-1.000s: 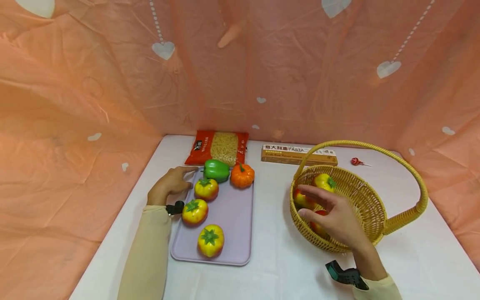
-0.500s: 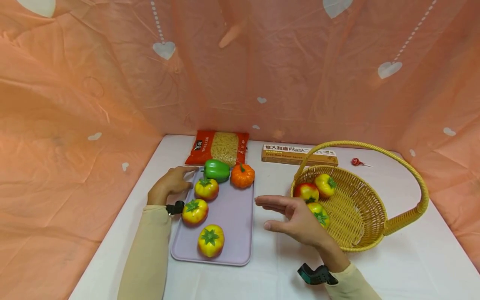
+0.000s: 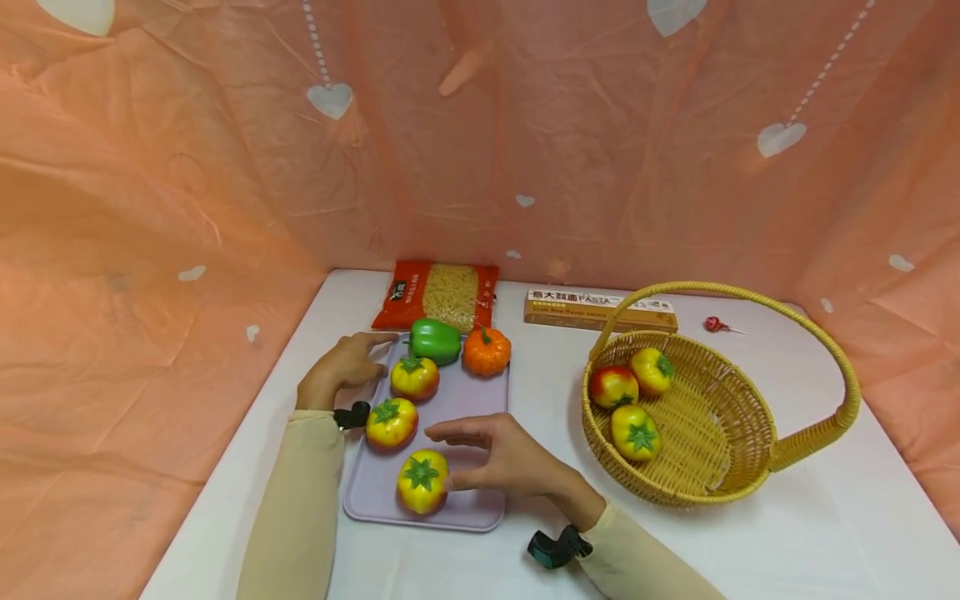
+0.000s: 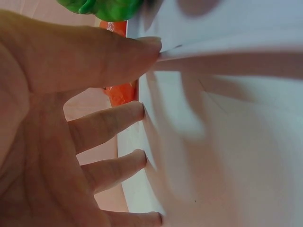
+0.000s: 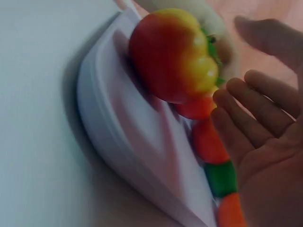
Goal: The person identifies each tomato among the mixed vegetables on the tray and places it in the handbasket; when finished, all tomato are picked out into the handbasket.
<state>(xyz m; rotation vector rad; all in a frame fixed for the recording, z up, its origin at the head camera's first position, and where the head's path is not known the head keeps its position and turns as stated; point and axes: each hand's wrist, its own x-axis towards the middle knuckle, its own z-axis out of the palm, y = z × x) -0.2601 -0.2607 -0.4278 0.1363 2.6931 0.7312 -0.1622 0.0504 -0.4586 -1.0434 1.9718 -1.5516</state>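
Observation:
In the head view, a lilac tray [image 3: 472, 396] holds three yellow-and-red tomato-like fruits with green star-shaped leaves, plus a green bell pepper [image 3: 435, 342] and a small orange pumpkin [image 3: 486, 351]. My left hand [image 3: 343, 368] rests at the tray's left edge; the left wrist view shows its thumb [image 4: 118, 56] at the rim and its spread fingertips on the white surface. Over the tray's right side, my right hand [image 3: 504, 457] has thumb and fingers apart, beside the nearest fruit [image 3: 422, 483]. That fruit [image 5: 165, 54] appears ahead of the extended fingers in the right wrist view, nothing gripped.
A yellow wicker basket [image 3: 705, 425] with a tall handle stands at the right, three similar fruits inside. Behind the tray lies a red pasta bag [image 3: 405, 298]. A pasta box [image 3: 562, 313] and a lollipop [image 3: 713, 324] lie at the back; an orange curtain [image 3: 600, 192] surrounds the table.
My right hand has moved left from above the basket to the fruit at the tray's near end, uncovering the basket's three fruits. The left hand has stayed at the tray's edge.

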